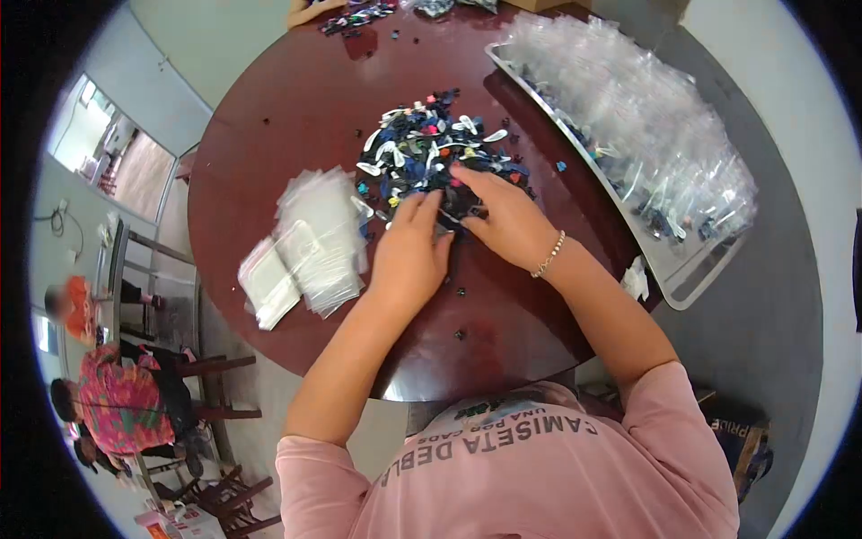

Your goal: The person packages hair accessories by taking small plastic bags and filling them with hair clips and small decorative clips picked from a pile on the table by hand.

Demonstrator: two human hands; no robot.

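A heap of small hair clips (415, 148), mostly dark with white, red and yellow ones among them, lies on the round dark red table (296, 99). My left hand (409, 256) touches the heap's near edge, fingers stretched forward and thumb apart. From the right, my right hand (516, 220) reaches onto the same edge, its index finger extended and its thumb spread away. Some dark clips lie between the two hands; no clip is plainly gripped. Left of my left hand are a fanned pile of clear plastic bags (319, 238) and a smaller stack of bags (269, 283).
A metal tray (620, 193) on the right holds many clear bags (646, 117) with clips inside. Crumpled white tissue (635, 278) lies near the tray. Across the table, another person's arm (314, 11) is beside more clips (359, 18). People sit at the far left.
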